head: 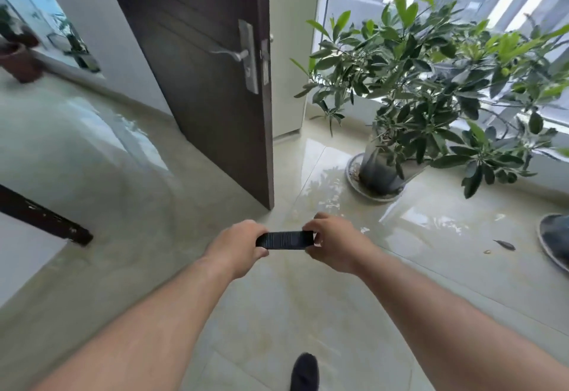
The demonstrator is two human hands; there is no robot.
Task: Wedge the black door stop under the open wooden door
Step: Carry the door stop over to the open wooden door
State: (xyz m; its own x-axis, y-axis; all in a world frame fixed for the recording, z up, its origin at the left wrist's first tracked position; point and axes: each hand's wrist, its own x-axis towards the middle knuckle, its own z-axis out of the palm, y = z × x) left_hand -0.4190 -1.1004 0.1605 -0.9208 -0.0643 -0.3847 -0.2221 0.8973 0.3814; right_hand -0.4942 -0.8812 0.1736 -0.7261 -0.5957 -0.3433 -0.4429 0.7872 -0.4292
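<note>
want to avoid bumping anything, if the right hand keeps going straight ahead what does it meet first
Probably the wooden door, near its bottom corner; the right hand faces bare floor before it. Depth is unclear.

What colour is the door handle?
Silver metal door handle, clearest in the head view.

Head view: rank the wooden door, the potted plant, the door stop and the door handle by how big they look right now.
1. wooden door, though cropped at the top.
2. potted plant, nearly as wide in frame.
3 and 4. door stop and door handle: similar apparent length; the stop is nearer the camera, so no ranking. Both the left hand and right hand grip the stop.
</note>
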